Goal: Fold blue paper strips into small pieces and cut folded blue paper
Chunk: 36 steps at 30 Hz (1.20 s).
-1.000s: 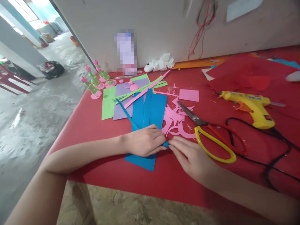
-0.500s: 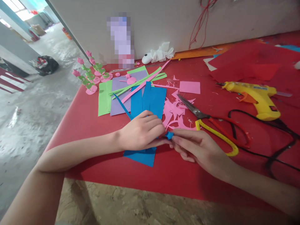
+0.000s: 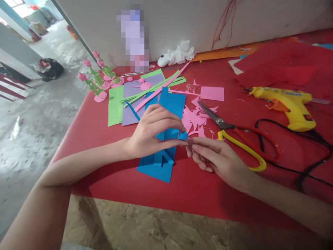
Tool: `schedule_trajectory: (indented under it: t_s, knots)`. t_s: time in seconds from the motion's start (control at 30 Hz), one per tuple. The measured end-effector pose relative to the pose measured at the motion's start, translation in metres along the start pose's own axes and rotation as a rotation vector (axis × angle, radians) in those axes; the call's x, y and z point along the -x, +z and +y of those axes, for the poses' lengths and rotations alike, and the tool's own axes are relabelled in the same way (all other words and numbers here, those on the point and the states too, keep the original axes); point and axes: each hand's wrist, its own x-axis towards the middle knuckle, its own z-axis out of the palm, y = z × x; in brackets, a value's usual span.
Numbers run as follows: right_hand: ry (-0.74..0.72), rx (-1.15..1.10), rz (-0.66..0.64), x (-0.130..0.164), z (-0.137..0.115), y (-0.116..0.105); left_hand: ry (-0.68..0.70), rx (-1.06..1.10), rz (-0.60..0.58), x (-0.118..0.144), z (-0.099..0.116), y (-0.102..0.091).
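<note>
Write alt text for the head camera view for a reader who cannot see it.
Two bare hands, left hand and right hand, pinch a small folded blue paper piece between them above a blue paper sheet on a red table. Scissors, a yellow glue gun and pink paper scraps lie to the right.

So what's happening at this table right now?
A person sits at a red table strewn with craft paper. Both hands meet over a blue sheet: the left hand and right hand pinch a small folded blue strip between their fingertips, just above the sheet. Pink scraps and scissors lie just beyond the right hand, a yellow glue gun farther right. Finished paper flowers stand at the far left corner.
</note>
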Motion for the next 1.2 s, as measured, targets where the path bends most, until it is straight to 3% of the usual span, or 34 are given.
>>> schedule_trajectory:
  t_s: [0.23, 0.43, 0.63, 0.87, 1.2]
  knots:
    - [-0.007, 0.088, -0.004, 0.001, -0.003, 0.001, -0.057, 0.029, 0.095, -0.002, -0.012, 0.0]
    - [0.018, -0.095, 0.076, -0.004, -0.003, 0.002, -0.061, 0.024, 0.006, 0.0, -0.012, 0.003]
    - [0.036, -0.289, 0.131, -0.005, -0.006, 0.005, 0.022, -0.031, -0.084, 0.003, -0.006, 0.004]
    - [0.077, -0.252, 0.1, 0.001, -0.01, 0.008, 0.058, -0.092, -0.094, 0.005, 0.003, 0.003]
    - [0.115, -0.158, 0.11, 0.003, -0.015, 0.007, 0.034, -0.013, -0.117, 0.004, 0.007, 0.003]
